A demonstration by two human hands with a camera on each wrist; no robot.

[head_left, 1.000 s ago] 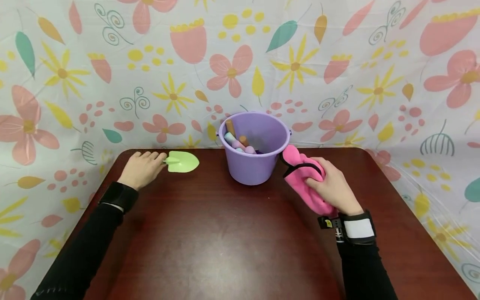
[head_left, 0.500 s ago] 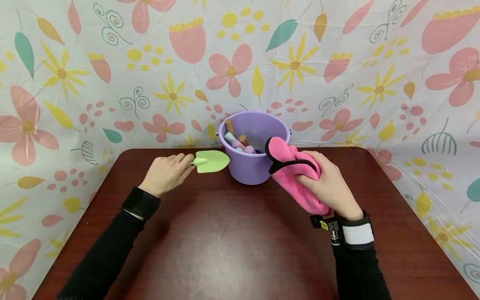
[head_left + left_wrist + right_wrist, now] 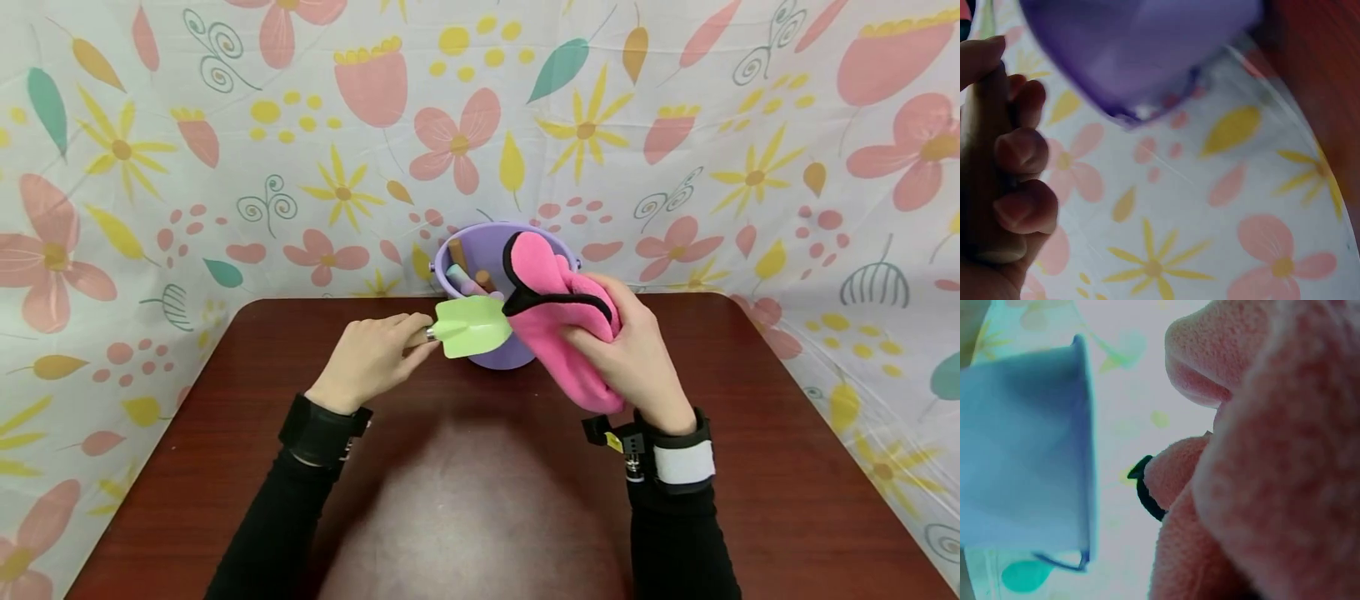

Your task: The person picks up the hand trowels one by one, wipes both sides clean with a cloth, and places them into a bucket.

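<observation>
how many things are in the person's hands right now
2. The light green plastic trowel is gripped by the left hand; the pink fleece cloth with black trim is held in the right hand.

a pale green trowel blade (image 3: pixel 474 326) shows by the left hand (image 3: pixel 372 359); the right hand (image 3: pixel 633 354) grips a bright pink cloth (image 3: pixel 558 321) edged in black. behind both, a lilac bucket (image 3: pixel 480 250), dark reddish-brown table (image 3: pixel 465 500), white backdrop (image 3: pixel 225 125) with pink, yellow, teal flowers.

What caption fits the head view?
Two hands hold a light green plastic trowel and a pink fleece cloth before a purple bucket.
</observation>
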